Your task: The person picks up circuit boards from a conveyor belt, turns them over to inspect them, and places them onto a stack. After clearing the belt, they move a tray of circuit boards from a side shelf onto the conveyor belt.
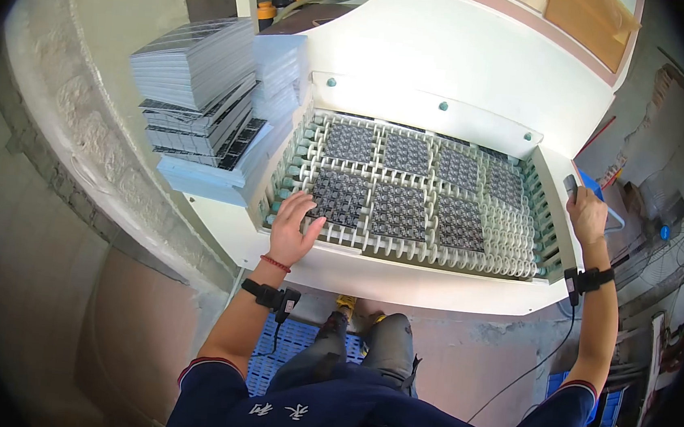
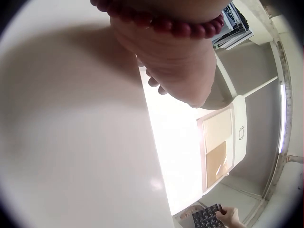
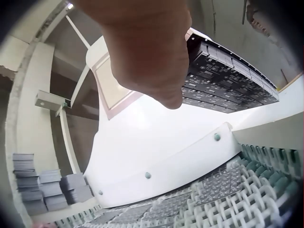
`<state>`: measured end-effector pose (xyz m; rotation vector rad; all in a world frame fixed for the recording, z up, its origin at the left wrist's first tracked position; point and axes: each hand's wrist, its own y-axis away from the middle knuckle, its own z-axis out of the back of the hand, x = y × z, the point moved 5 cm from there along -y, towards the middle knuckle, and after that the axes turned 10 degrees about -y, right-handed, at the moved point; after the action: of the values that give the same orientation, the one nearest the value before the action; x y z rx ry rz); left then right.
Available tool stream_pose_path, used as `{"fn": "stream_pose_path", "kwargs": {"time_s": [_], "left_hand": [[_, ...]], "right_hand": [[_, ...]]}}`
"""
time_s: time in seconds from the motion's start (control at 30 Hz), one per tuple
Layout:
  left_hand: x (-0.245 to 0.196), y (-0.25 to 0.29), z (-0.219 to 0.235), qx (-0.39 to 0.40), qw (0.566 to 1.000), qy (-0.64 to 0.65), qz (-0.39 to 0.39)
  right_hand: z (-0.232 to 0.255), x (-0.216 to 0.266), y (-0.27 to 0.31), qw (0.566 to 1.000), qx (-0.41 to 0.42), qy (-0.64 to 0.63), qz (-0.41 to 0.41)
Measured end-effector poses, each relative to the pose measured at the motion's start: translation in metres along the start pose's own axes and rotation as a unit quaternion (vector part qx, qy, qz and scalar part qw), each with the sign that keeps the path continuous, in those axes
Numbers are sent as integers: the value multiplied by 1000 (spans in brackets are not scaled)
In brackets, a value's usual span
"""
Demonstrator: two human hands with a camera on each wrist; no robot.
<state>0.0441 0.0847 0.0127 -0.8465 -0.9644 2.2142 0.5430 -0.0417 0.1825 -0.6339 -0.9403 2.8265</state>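
Several dark circuit boards [image 1: 400,212] lie in two rows on the white roller conveyor [image 1: 511,235]. My left hand [image 1: 293,230] is at the conveyor's front left, with loosely bent fingers beside the nearest left board [image 1: 338,197]. Nothing shows in its grasp; the left wrist view has mostly its heel [image 2: 166,66]. At the machine's right edge, my right hand [image 1: 588,217] grips a stack of circuit boards, seen almost end-on from the head. The right wrist view shows this stack [image 3: 228,78] tilted above the rollers, its fingers hidden behind the hand's heel.
Tall stacks of boards [image 1: 196,71] stand on a light blue support [image 1: 207,179] at the machine's left. The white raised cover [image 1: 454,52] rises behind the rollers. A blue slatted mat [image 1: 298,348] lies on the floor by the feet. A cable [image 1: 527,372] hangs from the right wrist.
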Motion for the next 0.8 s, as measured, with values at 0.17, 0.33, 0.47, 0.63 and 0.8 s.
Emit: {"fn": "stream_pose_path", "kwargs": {"time_s": [0.17,0.33,0.47,0.63,0.8], "left_hand": [[-50,4,10,-11,985,163,50],[-117,29,-35,224,573,724,312],[-146,35,-24,288,303,827,375],[-108,59,-14,198,607,707,304],[-85,73,-26,158,416,757,478]], "right_hand": [[79,95,-4,985,-94,-129,70],[103,196,17,947,-97,-232,198],[106,276,52,879,-95,-300,358],[89,340,88,845,-136,-313,411],[87,317,73,827,-17,-512,231]]}}
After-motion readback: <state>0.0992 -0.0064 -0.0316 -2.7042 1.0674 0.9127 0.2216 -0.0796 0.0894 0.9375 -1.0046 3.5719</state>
